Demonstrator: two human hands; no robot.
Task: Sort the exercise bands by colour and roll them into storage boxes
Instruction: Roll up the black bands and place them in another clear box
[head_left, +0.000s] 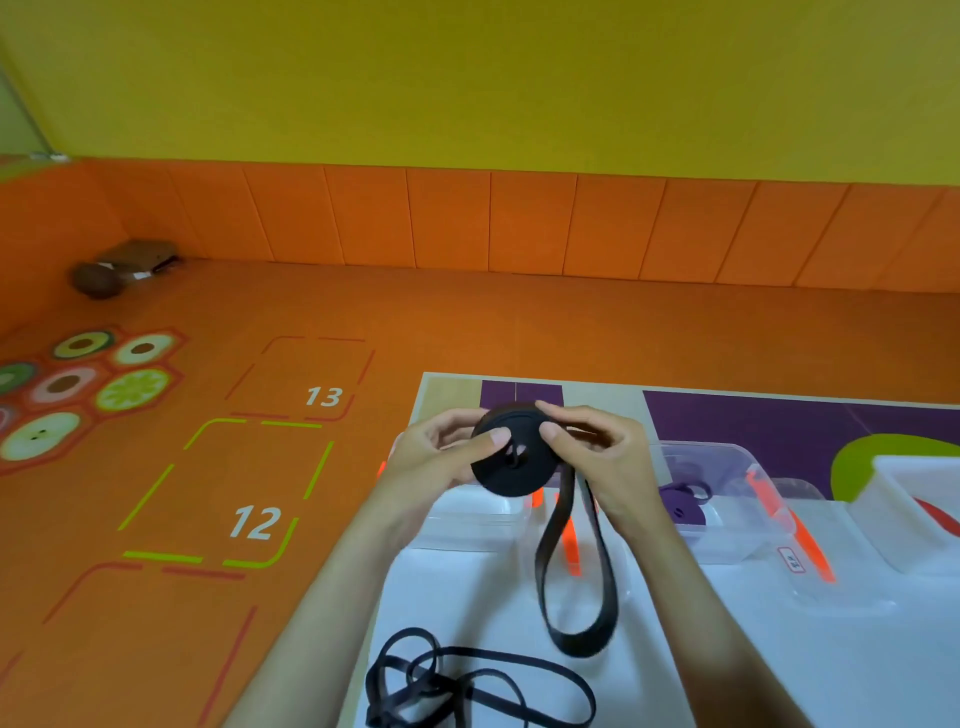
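Both hands hold a black exercise band (511, 457) wound into a thick disc above the table. My left hand (434, 457) grips its left side, thumb on the face. My right hand (597, 452) pinches its right side. The unrolled tail of the band hangs down as a loop (576, 582) onto the white table cover. A second black band (467, 686) lies loose and tangled near the front edge. Behind the hands stands a clear box (467, 519) with an orange clip. To its right, another clear box (727, 525) holds a rolled purple band (683, 506).
A white box (904, 499) with something red inside stands at the far right. The table (447, 387) sits on an orange floor with numbered squares 12 and 13 to the left. An orange padded wall runs behind. A brown object (122, 267) lies in the far left corner.
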